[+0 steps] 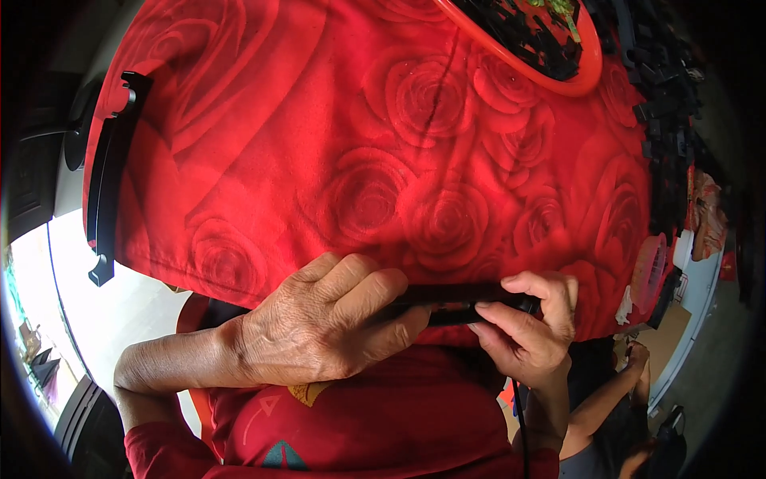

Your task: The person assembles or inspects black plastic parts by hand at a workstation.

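Black plastic strip held level between both hands, just over the near edge of the worktop, spread with red rose-patterned cloth, probably for support. Left hand wrapped over one end, fingers curled tight together; right hand pinching the other end with fingertips. Long black bar lying at left edge; red basin of black pieces far right.

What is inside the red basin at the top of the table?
The red basin holds many small black plastic pieces and something green. The picture edge cuts off its far part, and the pile covers its bottom.
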Available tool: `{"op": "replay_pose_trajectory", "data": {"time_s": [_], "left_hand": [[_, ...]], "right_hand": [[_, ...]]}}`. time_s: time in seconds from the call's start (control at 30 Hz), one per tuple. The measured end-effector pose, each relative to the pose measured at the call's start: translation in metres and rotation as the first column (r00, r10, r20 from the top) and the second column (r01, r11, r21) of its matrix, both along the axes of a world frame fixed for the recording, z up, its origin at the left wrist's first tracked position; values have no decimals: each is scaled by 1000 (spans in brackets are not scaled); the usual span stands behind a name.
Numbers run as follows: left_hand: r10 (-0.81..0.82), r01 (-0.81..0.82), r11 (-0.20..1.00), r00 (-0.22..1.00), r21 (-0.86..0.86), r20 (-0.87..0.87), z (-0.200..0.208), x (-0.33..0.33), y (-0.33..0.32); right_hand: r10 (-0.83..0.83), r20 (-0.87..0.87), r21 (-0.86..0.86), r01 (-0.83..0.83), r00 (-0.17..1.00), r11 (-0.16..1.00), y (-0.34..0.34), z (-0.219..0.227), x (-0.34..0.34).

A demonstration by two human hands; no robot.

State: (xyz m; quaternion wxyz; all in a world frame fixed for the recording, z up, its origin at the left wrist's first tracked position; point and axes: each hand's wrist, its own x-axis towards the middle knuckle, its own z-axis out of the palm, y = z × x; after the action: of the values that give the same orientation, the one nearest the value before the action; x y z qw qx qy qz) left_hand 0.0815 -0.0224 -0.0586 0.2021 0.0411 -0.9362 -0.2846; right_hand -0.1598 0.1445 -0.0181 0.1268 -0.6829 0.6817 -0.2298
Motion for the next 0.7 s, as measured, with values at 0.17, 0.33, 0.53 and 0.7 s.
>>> {"op": "replay_pose_trajectory", "data": {"time_s": [0.17, 0.33, 0.53, 0.7], "left_hand": [[-23, 24, 1000, 1000, -16, 15, 1, 0, -2], [-38, 38, 999, 999, 12, 19, 0, 0, -1], [-91, 92, 996, 994, -16, 58, 3, -2, -6], [-114, 116, 993, 991, -17, 71, 4, -4, -9]], "right_hand": [[71, -6, -20, -71, 997, 997, -5, -5, 0], [146, -52, -62, -149, 988, 987, -6, -9, -3], [174, -3, -82, -173, 985, 981, -9, -11, -6], [185, 46, -78, -181, 982, 980, -12, -14, -8]]}}
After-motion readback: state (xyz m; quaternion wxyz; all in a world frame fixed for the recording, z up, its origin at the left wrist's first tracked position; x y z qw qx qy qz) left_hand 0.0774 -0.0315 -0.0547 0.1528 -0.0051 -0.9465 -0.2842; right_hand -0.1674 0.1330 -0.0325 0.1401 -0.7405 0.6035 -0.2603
